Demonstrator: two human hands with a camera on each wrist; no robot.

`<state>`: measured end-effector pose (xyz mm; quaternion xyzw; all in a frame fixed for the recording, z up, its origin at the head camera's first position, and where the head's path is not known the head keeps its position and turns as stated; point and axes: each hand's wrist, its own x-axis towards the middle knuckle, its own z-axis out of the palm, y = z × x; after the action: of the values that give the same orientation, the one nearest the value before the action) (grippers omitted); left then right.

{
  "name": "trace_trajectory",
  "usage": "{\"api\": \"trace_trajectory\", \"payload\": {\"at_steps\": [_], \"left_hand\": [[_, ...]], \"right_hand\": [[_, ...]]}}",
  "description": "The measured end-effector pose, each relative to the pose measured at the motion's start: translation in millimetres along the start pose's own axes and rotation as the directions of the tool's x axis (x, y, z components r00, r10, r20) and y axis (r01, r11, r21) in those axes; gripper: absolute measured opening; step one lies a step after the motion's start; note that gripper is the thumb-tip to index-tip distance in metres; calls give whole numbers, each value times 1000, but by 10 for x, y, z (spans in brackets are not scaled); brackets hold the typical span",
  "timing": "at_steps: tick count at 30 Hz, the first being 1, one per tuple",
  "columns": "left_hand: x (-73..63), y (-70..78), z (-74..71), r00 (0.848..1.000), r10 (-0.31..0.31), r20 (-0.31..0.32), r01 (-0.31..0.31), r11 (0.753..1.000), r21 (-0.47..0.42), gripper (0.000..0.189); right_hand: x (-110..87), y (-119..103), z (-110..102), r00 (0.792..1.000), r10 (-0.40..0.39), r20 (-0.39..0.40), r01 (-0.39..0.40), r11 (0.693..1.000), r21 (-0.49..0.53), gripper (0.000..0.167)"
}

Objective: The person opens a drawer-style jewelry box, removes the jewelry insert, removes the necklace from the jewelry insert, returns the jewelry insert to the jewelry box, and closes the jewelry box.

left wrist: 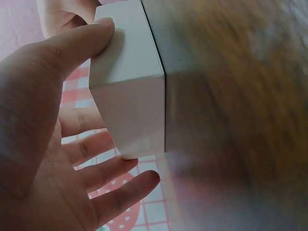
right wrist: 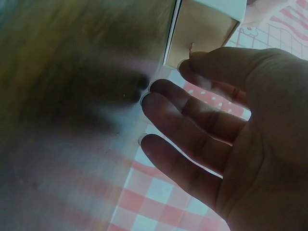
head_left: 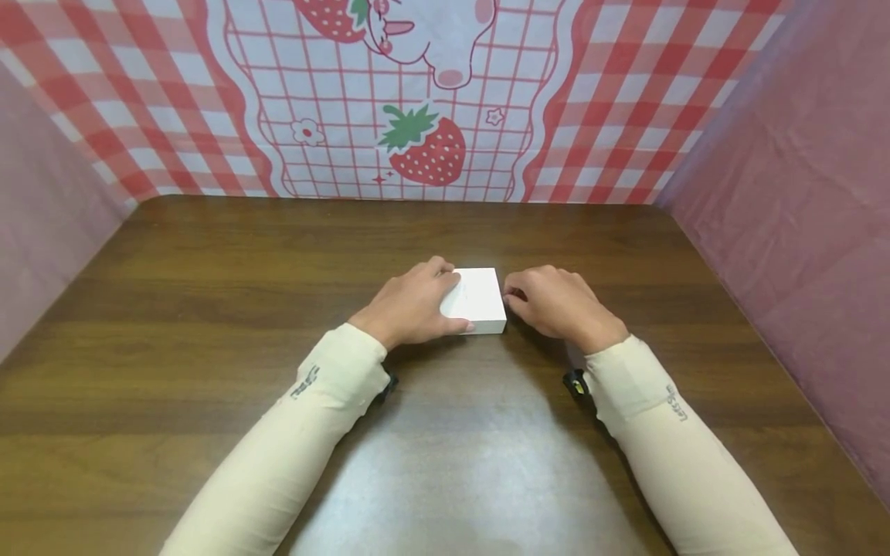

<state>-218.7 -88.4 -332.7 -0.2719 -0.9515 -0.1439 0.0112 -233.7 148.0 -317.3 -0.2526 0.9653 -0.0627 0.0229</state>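
Note:
A small white box (head_left: 480,297) lies on the table between my hands. My left hand (head_left: 413,305) grips its left part, thumb on the near side and fingers round the far side. In the left wrist view that thumb presses the box's pale side (left wrist: 127,57), and the other fingers spread along the far side. My right hand (head_left: 556,301) is at the box's right end. Its thumb and index finger pinch at a small thin tab (right wrist: 191,48) on the tan end face (right wrist: 202,29), while the other fingers curl loosely below.
The brown wooden table (head_left: 208,309) reaches back to a red-and-white checked cloth (head_left: 626,100) with strawberry prints. Pink cloth (head_left: 820,193) hangs at the right, and more at the left. Both forearms wear cream sleeves (head_left: 660,409), with dark devices at the wrists.

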Motion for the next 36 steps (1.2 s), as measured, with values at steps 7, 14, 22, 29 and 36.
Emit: {"api": "trace_trajectory", "payload": {"at_steps": [7, 14, 22, 29, 36], "left_hand": [[-3, 13, -12, 1000, -8, 11, 8, 1000, -18, 74], [1, 13, -19, 1000, -16, 17, 17, 1000, -15, 75], [9, 9, -12, 999, -28, 25, 28, 1000, -3, 77], [11, 11, -11, 999, -41, 36, 42, 999, -12, 78], [8, 8, -18, 998, -49, 46, 49, 999, -13, 79]], "right_hand": [[-15, 5, 3, 1000, -4, -22, 4, 1000, 0, 11], [-19, 3, -6, 1000, 2, -18, -2, 1000, 1, 10], [-11, 18, -3, 1000, 8, -15, -8, 1000, -2, 11], [-5, 28, 12, 1000, 23, -11, -23, 1000, 0, 8], [3, 37, 16, 999, 11, -33, -11, 1000, -5, 13]]}}
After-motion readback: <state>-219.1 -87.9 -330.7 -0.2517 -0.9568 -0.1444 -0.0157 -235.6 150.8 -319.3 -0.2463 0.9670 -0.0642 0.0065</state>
